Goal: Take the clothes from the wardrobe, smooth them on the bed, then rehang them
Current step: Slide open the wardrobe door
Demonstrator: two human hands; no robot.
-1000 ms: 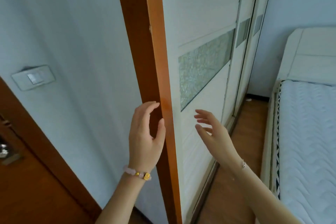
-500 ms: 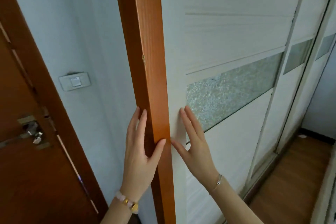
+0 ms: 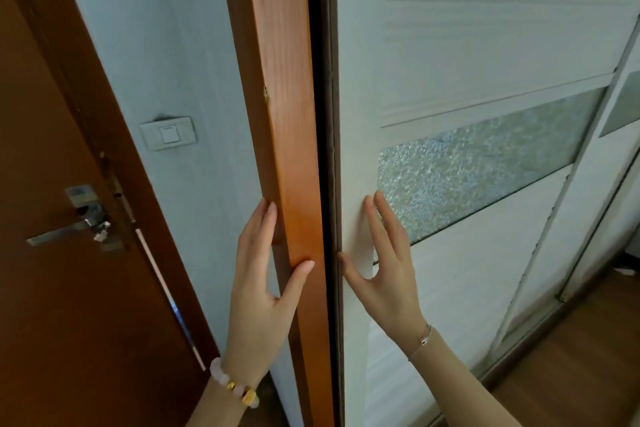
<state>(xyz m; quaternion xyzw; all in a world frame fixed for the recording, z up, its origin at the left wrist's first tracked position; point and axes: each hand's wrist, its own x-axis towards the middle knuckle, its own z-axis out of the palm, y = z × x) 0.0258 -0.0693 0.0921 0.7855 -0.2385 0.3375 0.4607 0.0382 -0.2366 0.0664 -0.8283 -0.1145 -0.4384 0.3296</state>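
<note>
The wardrobe has an orange wooden side post [image 3: 287,121] and a white sliding door [image 3: 478,45] with a frosted glass strip [image 3: 485,166]. A thin dark gap [image 3: 320,114] shows between post and door; no clothes are visible through it. My left hand [image 3: 266,281] rests on the post, fingers on its left face and thumb on its front. My right hand [image 3: 388,267] lies flat with fingers spread on the door's left edge, thumb at the gap. Neither hand holds anything.
A brown room door [image 3: 69,253] with a metal lever handle [image 3: 69,222] stands at the left. A light switch [image 3: 168,133] is on the pale wall. A second sliding door panel [image 3: 595,191] and wooden floor [image 3: 571,374] are at the right.
My right hand came from mid-air onto the sliding door's edge. The door has slid slightly right, showing a dark gap beside the post. The view turned left, away from the bed.
</note>
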